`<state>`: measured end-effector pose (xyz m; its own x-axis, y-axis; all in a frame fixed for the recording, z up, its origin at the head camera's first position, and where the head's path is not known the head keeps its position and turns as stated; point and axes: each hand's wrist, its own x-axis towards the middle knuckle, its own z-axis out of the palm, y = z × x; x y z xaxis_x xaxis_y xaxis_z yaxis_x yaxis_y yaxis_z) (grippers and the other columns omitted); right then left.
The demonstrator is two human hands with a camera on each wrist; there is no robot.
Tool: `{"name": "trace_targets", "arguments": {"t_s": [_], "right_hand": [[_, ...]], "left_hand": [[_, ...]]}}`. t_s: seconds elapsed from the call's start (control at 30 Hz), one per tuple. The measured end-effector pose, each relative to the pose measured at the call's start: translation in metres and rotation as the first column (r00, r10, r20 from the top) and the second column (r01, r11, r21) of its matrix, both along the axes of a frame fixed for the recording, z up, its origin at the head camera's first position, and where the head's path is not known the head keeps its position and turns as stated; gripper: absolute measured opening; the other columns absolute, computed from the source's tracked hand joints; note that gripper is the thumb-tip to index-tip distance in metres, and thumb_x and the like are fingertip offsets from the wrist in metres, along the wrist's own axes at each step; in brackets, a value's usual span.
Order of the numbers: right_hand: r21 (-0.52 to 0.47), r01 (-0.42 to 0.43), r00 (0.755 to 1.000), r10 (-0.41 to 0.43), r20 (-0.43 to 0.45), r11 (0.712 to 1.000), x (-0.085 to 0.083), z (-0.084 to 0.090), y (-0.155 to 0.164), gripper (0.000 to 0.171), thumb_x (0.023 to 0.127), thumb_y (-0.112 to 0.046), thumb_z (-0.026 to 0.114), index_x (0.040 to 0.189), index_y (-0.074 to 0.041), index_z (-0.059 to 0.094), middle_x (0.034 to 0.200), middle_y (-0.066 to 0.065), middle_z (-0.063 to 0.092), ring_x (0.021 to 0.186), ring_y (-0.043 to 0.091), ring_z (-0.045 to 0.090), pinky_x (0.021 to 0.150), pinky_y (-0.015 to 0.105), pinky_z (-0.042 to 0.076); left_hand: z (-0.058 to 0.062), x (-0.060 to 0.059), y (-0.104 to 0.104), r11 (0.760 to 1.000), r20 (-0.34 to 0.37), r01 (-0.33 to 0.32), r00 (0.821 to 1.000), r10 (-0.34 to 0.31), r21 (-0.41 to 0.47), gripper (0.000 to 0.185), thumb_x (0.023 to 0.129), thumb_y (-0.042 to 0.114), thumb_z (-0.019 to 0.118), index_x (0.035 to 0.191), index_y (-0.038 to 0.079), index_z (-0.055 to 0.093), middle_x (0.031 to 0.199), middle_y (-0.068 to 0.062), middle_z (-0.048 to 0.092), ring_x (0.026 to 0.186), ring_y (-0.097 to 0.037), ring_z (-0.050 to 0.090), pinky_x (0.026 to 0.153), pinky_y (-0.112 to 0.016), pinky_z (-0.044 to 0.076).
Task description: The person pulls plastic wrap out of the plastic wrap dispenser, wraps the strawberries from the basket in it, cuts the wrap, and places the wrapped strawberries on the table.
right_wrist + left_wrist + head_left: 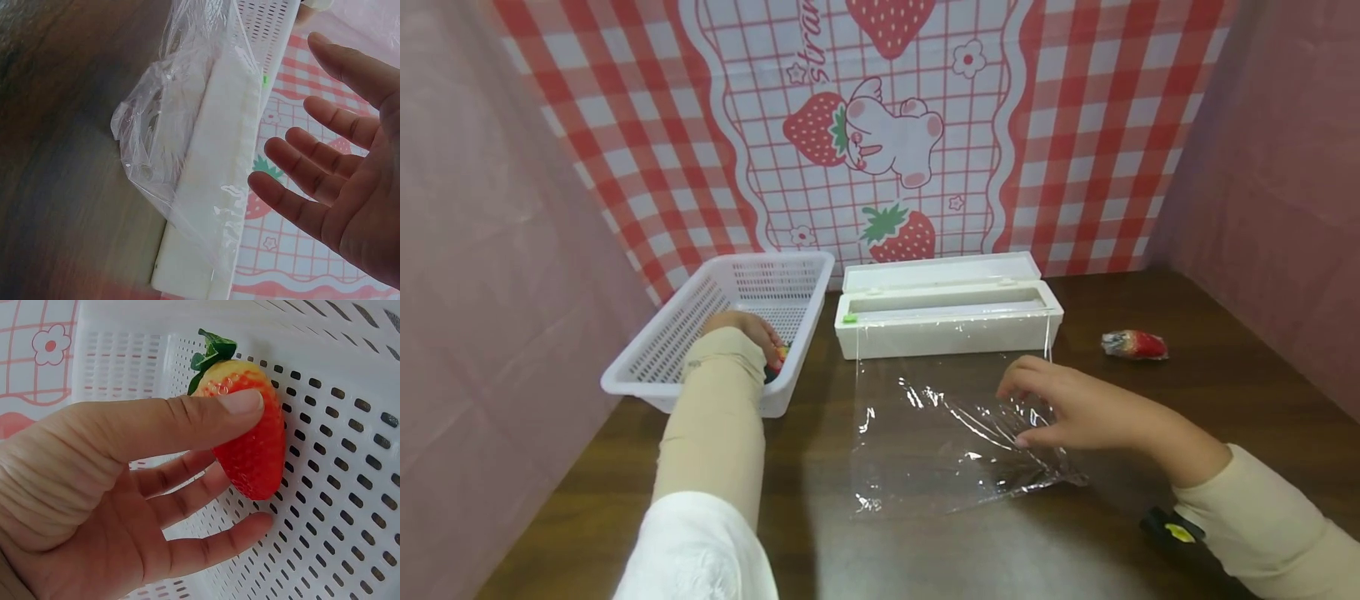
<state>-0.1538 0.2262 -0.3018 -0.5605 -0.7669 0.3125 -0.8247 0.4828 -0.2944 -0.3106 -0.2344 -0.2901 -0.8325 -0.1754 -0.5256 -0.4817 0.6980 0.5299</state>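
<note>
Inside the white plastic basket (815, 333), at its right side, my left hand (745, 325) holds a red strawberry (259, 450) with green leaves. The thumb lies across the strawberry's front and fingers are behind it, as the left wrist view shows. My right hand (1075, 408) hovers above the right part of a sheet of clear cling film (917, 467), its fingers spread and loosely bent, gripping nothing. That sheet runs out over the front of a white cling film dispenser (951, 339) whose lid stands raised, and it lies wrinkled on the table.
A red item wrapped in clear film (1138, 345), probably a strawberry, lies at the right of the brown table (1105, 308). A green slider (850, 318) sits on the dispenser's left end. Behind stands a checked strawberry-print cloth (1075, 167), with pink cloth on both sides.
</note>
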Motion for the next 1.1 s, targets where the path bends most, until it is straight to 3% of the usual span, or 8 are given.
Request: {"name": "trace_targets", "arguments": {"t_s": [0.43,0.57,0.67,0.87,1.03,1.1], "right_hand": [[0.012,-0.002,1.000,0.002,0.000,1.000,-0.001,0.002,0.001,0.043,0.076,-0.021,0.084,0.111,-0.012,0.060,0.110,-0.004,0.055,0.097,0.018,0.059,0.082,0.036,0.053],[-0.001,-0.027,1.000,0.027,-0.012,1.000,-0.001,0.001,0.001,0.042,0.077,-0.022,0.084,0.110,-0.012,0.060,0.110,-0.004,0.055,0.097,0.018,0.058,0.081,0.036,0.053],[-0.012,-0.043,0.999,0.042,-0.030,0.999,-0.001,0.000,0.000,0.041,0.076,-0.021,0.084,0.109,-0.014,0.060,0.110,-0.005,0.055,0.096,0.017,0.058,0.081,0.034,0.053],[-0.007,-0.052,0.998,0.052,-0.044,0.999,-0.001,0.001,-0.001,0.040,0.075,-0.021,0.084,0.107,-0.016,0.061,0.110,-0.005,0.056,0.097,0.017,0.058,0.082,0.034,0.052],[0.003,-0.026,0.999,0.026,-0.037,1.000,0.000,0.008,0.000,0.040,0.074,-0.020,0.085,0.107,-0.016,0.061,0.110,-0.005,0.056,0.097,0.016,0.058,0.083,0.035,0.053],[0.004,-0.017,0.999,0.017,-0.038,1.000,0.001,0.011,0.001,0.040,0.074,-0.019,0.085,0.107,-0.015,0.062,0.111,-0.005,0.056,0.097,0.016,0.059,0.082,0.035,0.053]], "left_hand": [[0.002,-0.012,-0.002,0.986,0.021,0.162,0.987,-0.161,-0.039,0.041,0.069,0.015,0.085,0.105,0.010,0.067,0.103,-0.014,0.063,0.094,-0.028,0.056,0.067,-0.038,0.055],[0.005,-0.015,0.000,0.960,-0.021,0.270,0.962,-0.272,-0.077,0.039,0.076,0.017,0.081,0.110,0.010,0.063,0.107,-0.013,0.059,0.098,-0.026,0.053,0.072,-0.035,0.052],[0.010,-0.015,0.003,0.923,-0.071,0.365,0.925,-0.374,-0.120,0.038,0.080,0.016,0.077,0.113,0.007,0.061,0.111,-0.013,0.059,0.102,-0.025,0.053,0.077,-0.035,0.052],[0.022,-0.009,0.007,0.937,-0.135,0.345,0.928,-0.349,-0.051,0.042,0.080,0.005,0.075,0.118,0.000,0.058,0.115,-0.018,0.056,0.102,-0.029,0.056,0.083,-0.041,0.055],[0.034,-0.013,0.011,0.917,-0.196,0.381,0.897,-0.397,-0.116,0.041,0.079,0.003,0.075,0.117,0.001,0.060,0.114,-0.017,0.057,0.099,-0.028,0.058,0.082,-0.040,0.055],[0.042,-0.015,0.013,0.922,-0.201,0.358,0.902,-0.383,-0.149,0.041,0.078,0.006,0.077,0.116,0.005,0.061,0.114,-0.015,0.058,0.101,-0.029,0.058,0.081,-0.040,0.055]]}}
